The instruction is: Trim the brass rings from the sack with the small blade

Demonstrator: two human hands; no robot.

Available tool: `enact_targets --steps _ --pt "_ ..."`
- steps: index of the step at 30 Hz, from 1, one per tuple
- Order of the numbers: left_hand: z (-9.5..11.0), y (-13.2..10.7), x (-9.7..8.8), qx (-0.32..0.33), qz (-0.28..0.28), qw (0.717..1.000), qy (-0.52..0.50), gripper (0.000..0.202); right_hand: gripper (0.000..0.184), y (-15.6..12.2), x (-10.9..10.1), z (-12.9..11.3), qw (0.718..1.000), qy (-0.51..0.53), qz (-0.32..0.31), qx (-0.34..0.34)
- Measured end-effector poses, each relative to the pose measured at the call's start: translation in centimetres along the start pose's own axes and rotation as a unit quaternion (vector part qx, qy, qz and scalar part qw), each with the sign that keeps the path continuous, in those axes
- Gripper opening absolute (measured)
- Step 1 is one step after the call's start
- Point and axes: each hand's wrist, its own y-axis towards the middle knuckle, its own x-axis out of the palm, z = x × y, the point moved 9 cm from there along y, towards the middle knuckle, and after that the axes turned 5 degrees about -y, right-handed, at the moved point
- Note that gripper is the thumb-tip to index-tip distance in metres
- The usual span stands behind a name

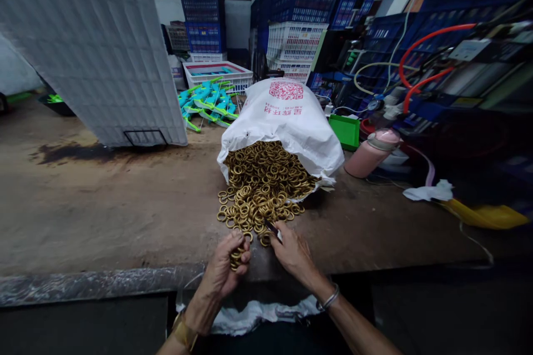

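Presently, the left hand is curled around gold-coloured rings; the right hand pinches a slim dark object, probably a tool. Loose rings lie on the table, at the near side of the white sack.

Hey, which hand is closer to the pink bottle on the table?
Right. The right hand is to the left of the pink bottle and nearer the camera; the left hand, clutching gold rings, is farther left.
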Motion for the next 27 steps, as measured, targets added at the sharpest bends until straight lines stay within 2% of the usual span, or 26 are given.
enact_targets --steps 7,9,12,16,20,22,24,27 --pt "-0.2 0.2 0.1 0.071 0.048 0.973 0.216 0.03 0.007 -1.5 -1.4 -1.4 0.986 0.137 0.05 -0.081" --pt "-0.4 0.3 0.5 0.071 0.044 0.964 0.251 0.031 0.004 -1.9 -1.6 -1.8 0.981 0.157 0.051 -0.097" --pt "-0.8 0.2 0.9 0.06 0.04 0.957 0.281 0.034 0.01 -2.2 -1.6 -2.4 0.976 0.177 0.051 -0.116" --pt "-0.2 0.0 1.1 0.094 0.048 0.945 0.311 0.031 0.005 -2.1 -1.4 -2.6 0.969 0.224 0.026 -0.102" --pt "1.1 -0.6 2.0 0.191 0.025 0.902 0.387 0.023 0.021 -1.8 -0.9 -2.6 0.957 0.28 -0.023 -0.071" --pt "1.2 -0.8 2.4 0.212 0.008 0.889 0.405 0.021 0.024 -1.6 -0.9 -2.6 0.955 0.29 -0.029 -0.063" --pt "0.8 -0.6 2.4 0.187 0.0 0.904 0.385 0.021 0.025 -1.5 -0.7 -2.5 0.956 0.289 -0.031 -0.053" --pt "-0.7 -0.2 1.9 0.091 -0.003 0.945 0.313 0.022 0.024 -1.4 -0.8 -2.4 0.959 0.277 -0.018 -0.046"
